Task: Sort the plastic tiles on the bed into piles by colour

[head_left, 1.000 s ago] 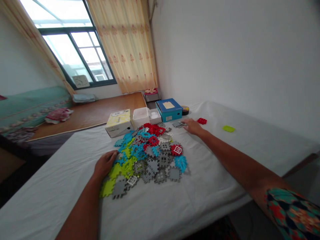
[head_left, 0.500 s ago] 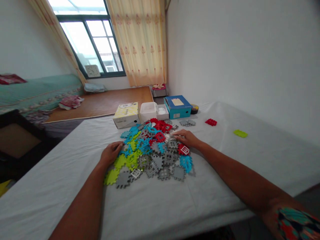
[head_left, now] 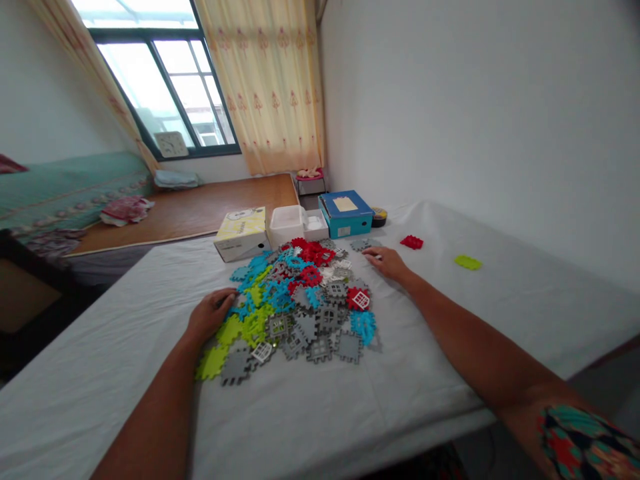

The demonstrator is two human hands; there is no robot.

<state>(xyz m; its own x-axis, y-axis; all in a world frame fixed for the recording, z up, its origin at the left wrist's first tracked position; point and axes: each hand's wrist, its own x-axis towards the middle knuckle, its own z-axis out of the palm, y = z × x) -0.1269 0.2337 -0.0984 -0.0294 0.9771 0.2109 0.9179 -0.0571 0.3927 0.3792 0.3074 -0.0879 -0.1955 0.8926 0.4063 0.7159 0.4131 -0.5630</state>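
Observation:
A heap of interlocking plastic building tiles in blue, lime green, red, grey and white lies on the table, with a blue tile (head_left: 363, 325) and a flat grey tile (head_left: 349, 347) along its near right side. At the heap's left edge rests my left hand (head_left: 214, 313), loosely curved with the thumb apart, holding nothing I can see. My right hand (head_left: 387, 262) is past the heap's right side, fingers pinched together around a small white piece (head_left: 376, 257), mostly hidden. Just beyond its fingertips lie flat grey tiles (head_left: 363, 245). White window pieces (head_left: 262, 351) sit on the heap.
A red tile (head_left: 412, 242) and a lime green tile (head_left: 469, 262) lie apart on the right. Behind the heap stand a yellow-and-white box (head_left: 243, 235), a white plastic container (head_left: 287, 225), a blue box (head_left: 347, 215) and a roll of tape (head_left: 379, 217). A white cloth (head_left: 430, 400) covers the table.
My right hand has moved away from the white pieces in the heap, out to the right toward the grey tiles. The left hand stays beside the heap. The view has shifted slightly right.

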